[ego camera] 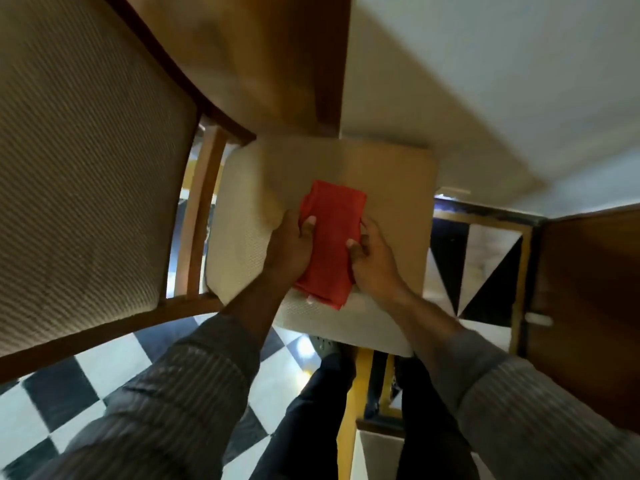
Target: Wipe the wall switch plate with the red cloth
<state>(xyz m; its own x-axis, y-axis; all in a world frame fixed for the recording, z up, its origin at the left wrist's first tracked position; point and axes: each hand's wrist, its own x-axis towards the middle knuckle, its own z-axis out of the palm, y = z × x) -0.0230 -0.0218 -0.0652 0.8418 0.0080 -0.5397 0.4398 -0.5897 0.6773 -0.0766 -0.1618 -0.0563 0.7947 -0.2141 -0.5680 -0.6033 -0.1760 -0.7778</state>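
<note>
Black-and-white checkered floor tiles (86, 386) fill the lower part of the view, seen from above by someone looking down at their own hands. Above the tiles stands a wooden chair with a pale woven seat cushion (242, 244). A second chair's padded back (86, 168), beige and ribbed, takes up the left side. A wooden table edge (287, 64) crosses the top, and a white wall (502, 81) slopes away at upper right. A brown wooden panel (588, 289) sits at the right edge.

Over the seat cushion, a folded red cloth (329, 244) is held between both hands. The left hand (291, 247) grips the cloth's left edge, thumb lying on top and fingers curled underneath. The right hand (372, 261) pinches the right edge, thumb pressed on the upper face of the fabric. Both forearms wear grey striped sleeves (180, 393). Dark trousers (311, 427) show below the hands. Motion blur softens much of the scene.
</note>
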